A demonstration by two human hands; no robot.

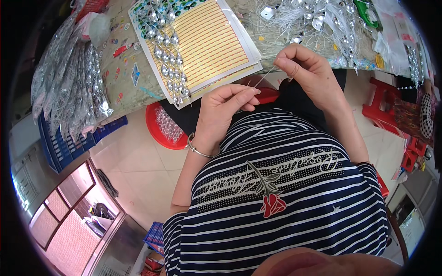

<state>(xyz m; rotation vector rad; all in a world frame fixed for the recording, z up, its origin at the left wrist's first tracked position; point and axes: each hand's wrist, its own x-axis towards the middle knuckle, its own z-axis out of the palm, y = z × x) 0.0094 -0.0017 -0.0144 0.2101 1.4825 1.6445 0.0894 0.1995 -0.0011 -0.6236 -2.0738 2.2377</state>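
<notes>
A thin pale thread (pixel 264 77) runs between my two hands, just off the table's near edge. My left hand (pixel 225 106), with a metal bangle at the wrist, pinches its lower end between thumb and forefinger. Higher and to the right, my right hand (pixel 306 71) pinches the other end, thumb against forefinger. Nearest my left hand lies a yellow sheet with red wavy lines (pixel 209 46), on a stack of white-edged sheets. Strands of silver beads (pixel 169 60) hang down along its left side. Anything small on the thread is too fine to make out.
Clear threads with silver pieces (pixel 317 18) lie heaped at the far right, beside a green plastic object (pixel 367 13). Bagged silver strands (pixel 69 78) hang over the table's left edge. Below stand a red basin (pixel 152 126) of clear beads, a blue crate (pixel 60 147) and a red stool (pixel 381 99).
</notes>
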